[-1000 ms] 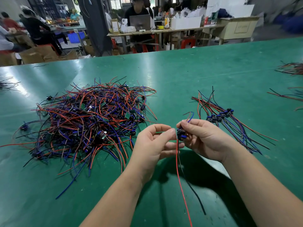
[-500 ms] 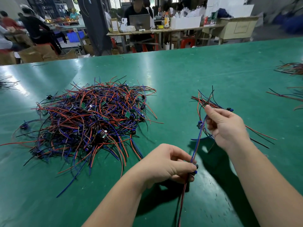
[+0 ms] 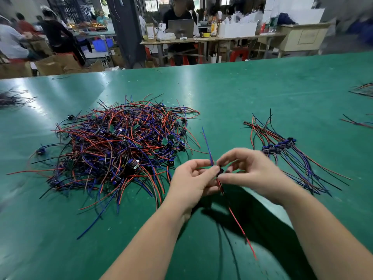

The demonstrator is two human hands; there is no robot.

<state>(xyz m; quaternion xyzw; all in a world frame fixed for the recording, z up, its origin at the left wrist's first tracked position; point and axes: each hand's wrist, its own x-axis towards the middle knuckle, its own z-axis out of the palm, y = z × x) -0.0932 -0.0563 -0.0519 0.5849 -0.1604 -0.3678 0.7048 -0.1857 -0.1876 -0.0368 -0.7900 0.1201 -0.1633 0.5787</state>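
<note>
Both hands meet just to the right of the big pile of wires (image 3: 121,150), close to its near edge, over the green table (image 3: 222,93). Between them is one wire piece (image 3: 220,171), a small black part with wires coming out of it.

The left hand (image 3: 193,178) is on the side next to the pile. Its fingers are curled in, and its thumb and first finger pinch the black part. The right hand (image 3: 252,170) is on the side away from the pile. Its thumb and first finger pinch the same part, and its other fingers are bent loosely and hold nothing.

A blue wire (image 3: 206,144) sticks up from the part and leans a little toward the pile. A red wire (image 3: 240,227) hangs down from it toward the person, away from the pile.

Farther right of the pile, past the hands, lies a tidy bunch of wire pieces (image 3: 282,150) with their dark parts in a row, well apart from the pile
</note>
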